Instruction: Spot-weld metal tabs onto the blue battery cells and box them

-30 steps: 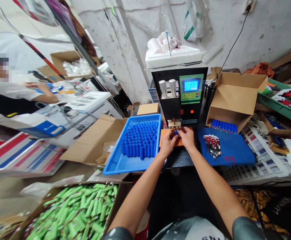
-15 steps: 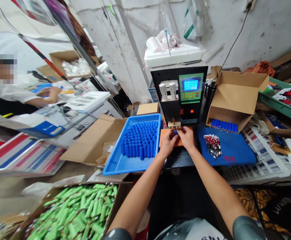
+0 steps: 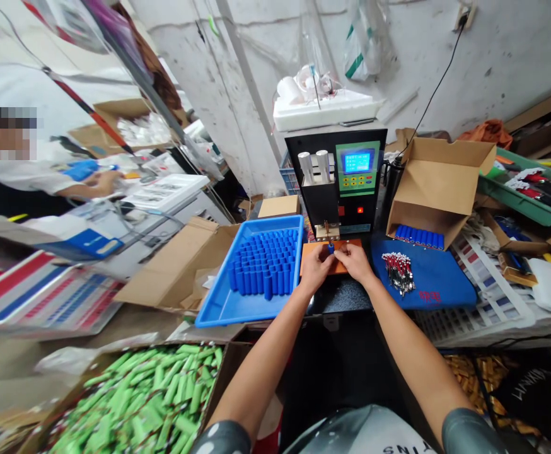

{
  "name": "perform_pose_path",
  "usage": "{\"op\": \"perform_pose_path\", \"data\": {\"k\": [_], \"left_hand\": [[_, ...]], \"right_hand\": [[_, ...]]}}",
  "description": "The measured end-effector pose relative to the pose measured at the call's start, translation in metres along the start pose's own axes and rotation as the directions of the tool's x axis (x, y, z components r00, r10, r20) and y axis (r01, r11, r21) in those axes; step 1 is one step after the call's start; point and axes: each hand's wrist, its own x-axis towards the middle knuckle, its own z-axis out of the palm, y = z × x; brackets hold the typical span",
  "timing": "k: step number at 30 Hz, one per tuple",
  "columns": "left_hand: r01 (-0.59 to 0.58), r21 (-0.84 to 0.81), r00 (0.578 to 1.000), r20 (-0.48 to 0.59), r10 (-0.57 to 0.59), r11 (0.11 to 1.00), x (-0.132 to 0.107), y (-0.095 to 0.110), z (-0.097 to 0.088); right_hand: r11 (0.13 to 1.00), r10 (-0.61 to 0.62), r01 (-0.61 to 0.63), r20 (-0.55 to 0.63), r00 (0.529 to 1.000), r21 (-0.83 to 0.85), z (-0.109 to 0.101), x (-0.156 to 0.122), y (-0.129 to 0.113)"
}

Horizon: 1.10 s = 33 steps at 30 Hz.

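Note:
Between my fingertips is a small blue battery cell (image 3: 331,248), end towards me, just below the electrode pins of a black spot welder (image 3: 317,202) with a lit blue display. My left hand (image 3: 316,263) grips the cell from its left side. From the right, my right hand (image 3: 353,261) pinches at it with thumb and finger. Both hands are over an orange block (image 3: 342,267) at the welder's base. To the left, a blue tray (image 3: 228,309) holds many upright blue cells (image 3: 266,265). Red and black wire leads (image 3: 399,271) lie in a bunch on a blue mat (image 3: 439,287) at right.
An opened cardboard box (image 3: 440,183) with a row of blue cells stands behind the mat. Lower left, a carton holds green battery packs (image 3: 147,397). A green bin (image 3: 531,195) sits far right. A co-worker (image 3: 34,173) works at another table on the left.
My hands have drawn slightly apart and towards me, and the cell's end now shows between my fingers. The view has shifted slightly.

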Motion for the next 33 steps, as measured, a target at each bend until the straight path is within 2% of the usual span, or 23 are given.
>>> {"op": "perform_pose_path", "data": {"k": [3, 5, 8, 12, 16, 21, 24, 29, 33], "left_hand": [[0.029, 0.025, 0.999, -0.014, -0.028, 0.999, -0.003, 0.008, -0.009], [0.029, 0.101, 0.999, -0.042, -0.025, 0.994, -0.009, 0.012, -0.016], [-0.044, 0.302, 0.999, -0.016, 0.051, 0.952, -0.023, 0.015, -0.025], [-0.143, 0.498, 0.99, 0.066, 0.127, 0.855, -0.036, 0.019, -0.021], [-0.144, 0.497, 0.989, 0.055, 0.134, 0.856, -0.035, 0.021, -0.012], [-0.133, 0.479, 0.991, 0.044, 0.128, 0.867, -0.031, 0.021, -0.011], [-0.162, 0.518, 0.987, 0.077, 0.143, 0.84, -0.028, 0.024, -0.012], [-0.209, 0.583, 0.978, 0.145, 0.152, 0.785, -0.024, 0.032, -0.01], [-0.208, 0.521, 0.978, 0.123, 0.168, 0.828, -0.026, 0.033, -0.011]], "right_hand": [[1.0, 0.014, -0.014, 0.002, 1.0, 0.017, 0.0, 0.001, 0.002], [0.999, 0.023, -0.023, 0.005, 1.0, 0.042, 0.0, 0.001, 0.003], [0.997, 0.04, -0.041, 0.008, 0.999, 0.059, -0.001, 0.002, 0.005], [0.997, 0.057, -0.057, -0.004, 0.998, 0.057, 0.0, 0.002, 0.007], [0.998, 0.057, -0.057, -0.01, 0.998, 0.038, 0.0, 0.002, 0.007], [0.998, 0.013, -0.021, 0.132, 0.991, 0.058, -0.006, -0.001, 0.004], [0.999, -0.007, 0.001, 0.18, 0.984, 0.036, -0.007, -0.002, 0.004], [0.999, 0.023, -0.032, 0.251, 0.968, 0.032, -0.009, -0.001, 0.005], [0.999, 0.025, -0.034, 0.231, 0.973, 0.035, -0.011, -0.001, 0.001]]}}
